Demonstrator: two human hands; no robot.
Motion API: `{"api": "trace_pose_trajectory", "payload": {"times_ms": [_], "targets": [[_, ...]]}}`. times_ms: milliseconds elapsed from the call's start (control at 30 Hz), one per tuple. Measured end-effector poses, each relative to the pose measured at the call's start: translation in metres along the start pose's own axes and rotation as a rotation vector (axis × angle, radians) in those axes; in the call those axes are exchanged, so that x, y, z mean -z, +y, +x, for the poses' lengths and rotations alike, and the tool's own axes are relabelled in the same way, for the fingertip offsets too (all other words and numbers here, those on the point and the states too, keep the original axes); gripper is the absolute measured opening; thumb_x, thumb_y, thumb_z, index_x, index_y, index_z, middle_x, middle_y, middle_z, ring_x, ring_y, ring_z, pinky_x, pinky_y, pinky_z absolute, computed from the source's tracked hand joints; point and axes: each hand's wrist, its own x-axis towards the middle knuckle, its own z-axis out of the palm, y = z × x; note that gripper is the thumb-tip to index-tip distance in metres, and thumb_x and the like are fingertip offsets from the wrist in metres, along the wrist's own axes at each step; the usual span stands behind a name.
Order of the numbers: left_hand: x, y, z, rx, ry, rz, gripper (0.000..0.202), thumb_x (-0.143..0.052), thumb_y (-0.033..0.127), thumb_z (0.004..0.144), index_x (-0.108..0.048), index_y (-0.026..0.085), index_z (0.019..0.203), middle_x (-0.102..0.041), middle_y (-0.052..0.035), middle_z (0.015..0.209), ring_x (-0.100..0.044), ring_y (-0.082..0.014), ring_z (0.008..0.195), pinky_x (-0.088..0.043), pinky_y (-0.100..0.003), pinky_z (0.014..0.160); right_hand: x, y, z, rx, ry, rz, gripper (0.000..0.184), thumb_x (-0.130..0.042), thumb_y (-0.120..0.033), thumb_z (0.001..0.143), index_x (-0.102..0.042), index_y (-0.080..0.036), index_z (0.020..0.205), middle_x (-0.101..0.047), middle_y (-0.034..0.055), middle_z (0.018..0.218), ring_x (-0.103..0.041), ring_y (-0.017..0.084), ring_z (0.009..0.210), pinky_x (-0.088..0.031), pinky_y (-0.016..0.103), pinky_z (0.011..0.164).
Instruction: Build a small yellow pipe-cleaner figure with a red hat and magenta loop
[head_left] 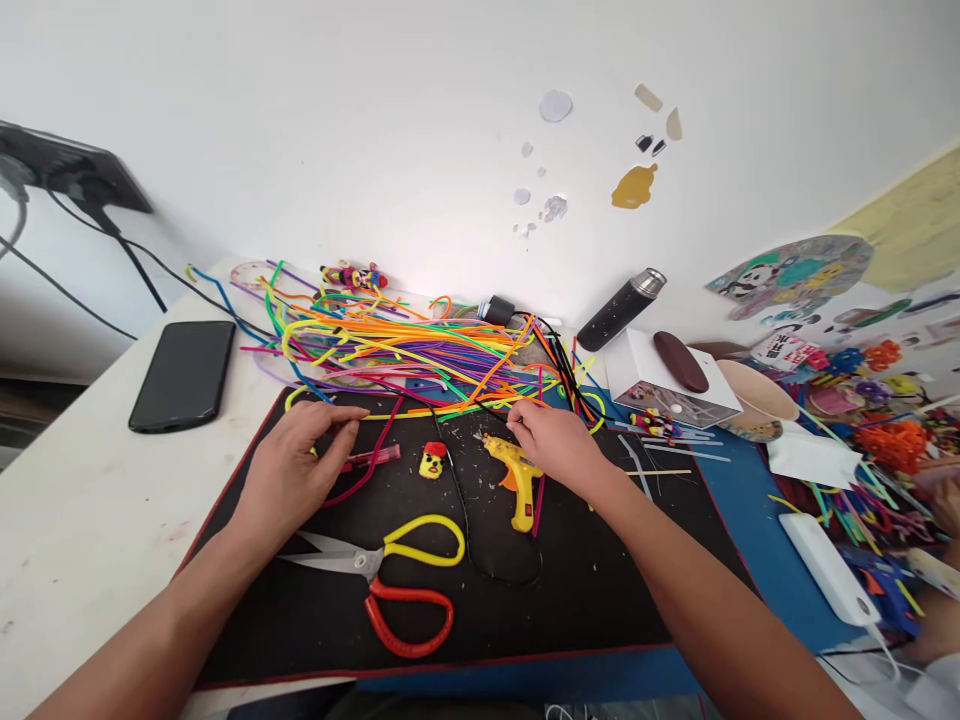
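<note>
My left hand (300, 455) is over the left of the black mat, index finger stretched out and thumb apart, beside the pile of colourful pipe cleaners (442, 350). At the pile's front edge my right hand (559, 445) pinches its fingertips together where a thin black pipe cleaner (491, 410) ends. Just below that hand lies a yellow glue gun (517, 480), its nozzle pointing left. Between the hands rests a small yellow head with a red cap (433, 460). Scissors with one yellow and one red handle (409, 595) lie partly spread in front.
A phone (184, 375) lies on the white table at left. Behind the mat stand a black flask (622, 308) and a white box (667, 375) with a dark case on top. Glue sticks (686, 445) lie at right. Another person's hand (946, 505) shows at the far right.
</note>
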Motion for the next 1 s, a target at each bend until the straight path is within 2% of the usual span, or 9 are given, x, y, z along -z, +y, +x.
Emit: {"api": "trace_pose_trajectory", "payload": {"times_ms": [67,200,300,400,533,700,833,933,1000], "targets": [[0.002,0.003,0.0,0.02,0.02,-0.035,0.027,-0.057,0.038,0.104,-0.077,0.021,0.106,-0.077,-0.0056,0.095,-0.069,-0.0245,0.091,-0.051,-0.036,0.085,0.0,-0.004,-0.013,0.009,0.016,0.099,0.017,-0.052,-0.028,0.11,-0.067,-0.021,0.111,-0.074,0.0012,0.082,-0.067,0.019,0.073,-0.038,0.027,0.065],[0.008,0.023,-0.004,0.139,-0.024,-0.21,0.027,-0.066,0.045,0.1,-0.08,0.024,0.107,-0.078,-0.0042,0.097,-0.069,-0.0236,0.093,-0.052,-0.034,0.086,-0.01,-0.029,-0.036,0.076,0.032,0.741,0.016,-0.06,-0.037,0.103,-0.063,-0.022,0.095,-0.057,-0.0061,0.067,-0.052,0.014,0.06,-0.035,0.026,0.059],[0.011,0.047,-0.008,0.265,-0.224,-0.492,0.032,-0.075,0.051,0.095,-0.082,0.026,0.114,-0.08,-0.0033,0.103,-0.072,-0.0225,0.094,-0.055,-0.032,0.087,-0.021,-0.057,-0.046,0.147,-0.019,1.002,0.017,-0.063,-0.038,0.1,-0.062,-0.022,0.092,-0.059,-0.0045,0.074,-0.05,0.013,0.064,-0.035,0.026,0.06],[0.011,0.068,-0.01,0.278,-0.405,-0.714,0.031,-0.081,0.051,0.09,-0.083,0.024,0.107,-0.078,-0.0022,0.089,-0.071,-0.0203,0.083,-0.057,-0.029,0.078,-0.031,-0.079,-0.049,0.182,-0.084,1.178,0.015,-0.065,-0.036,0.098,-0.061,-0.022,0.094,-0.054,-0.0063,0.071,-0.046,0.012,0.061,-0.035,0.026,0.059],[0.006,0.074,-0.011,0.277,-0.433,-0.742,0.03,-0.08,0.048,0.092,-0.076,0.02,0.082,-0.08,-0.0052,0.099,-0.072,-0.0217,0.093,-0.057,-0.029,0.085,-0.039,-0.09,-0.053,0.192,-0.152,1.231,0.014,-0.066,-0.034,0.098,-0.061,-0.022,0.093,-0.053,-0.0066,0.07,-0.044,0.011,0.06,-0.034,0.025,0.057],[0.002,0.069,-0.014,0.263,-0.471,-0.678,0.035,-0.076,0.051,0.095,-0.076,0.021,0.077,-0.078,-0.0046,0.089,-0.07,-0.0222,0.09,-0.055,-0.029,0.08,-0.043,-0.087,-0.059,0.192,-0.158,1.21,0.015,-0.065,-0.034,0.1,-0.061,-0.022,0.093,-0.05,-0.008,0.066,-0.043,0.011,0.057,-0.033,0.024,0.057],[0.005,0.066,-0.009,0.331,-0.353,-0.764,0.038,-0.083,0.055,0.088,-0.074,0.021,0.074,-0.077,-0.0041,0.086,-0.069,-0.022,0.085,-0.056,-0.031,0.079,-0.046,-0.09,-0.067,0.243,-0.095,1.058,0.02,-0.062,-0.035,0.104,-0.063,-0.021,0.09,-0.056,-0.0059,0.068,-0.05,0.012,0.062,-0.034,0.025,0.061],[0.012,0.061,-0.001,0.408,-0.208,-0.798,0.038,-0.086,0.058,0.084,-0.075,0.023,0.076,-0.076,-0.0036,0.086,-0.068,-0.0218,0.082,-0.056,-0.032,0.075,-0.051,-0.092,-0.074,0.315,-0.129,0.973,0.017,-0.065,-0.032,0.102,-0.065,-0.021,0.088,-0.058,-0.0063,0.067,-0.05,0.011,0.06,-0.033,0.025,0.061],[0.017,0.058,0.002,0.405,-0.144,-0.791,0.038,-0.085,0.058,0.086,-0.074,0.024,0.077,-0.075,-0.0029,0.087,-0.067,-0.0218,0.083,-0.055,-0.033,0.074,-0.055,-0.09,-0.078,0.299,-0.137,0.986,0.022,-0.066,-0.034,0.101,-0.063,-0.021,0.084,-0.055,-0.0067,0.064,-0.048,0.011,0.057,-0.032,0.025,0.058]]}}
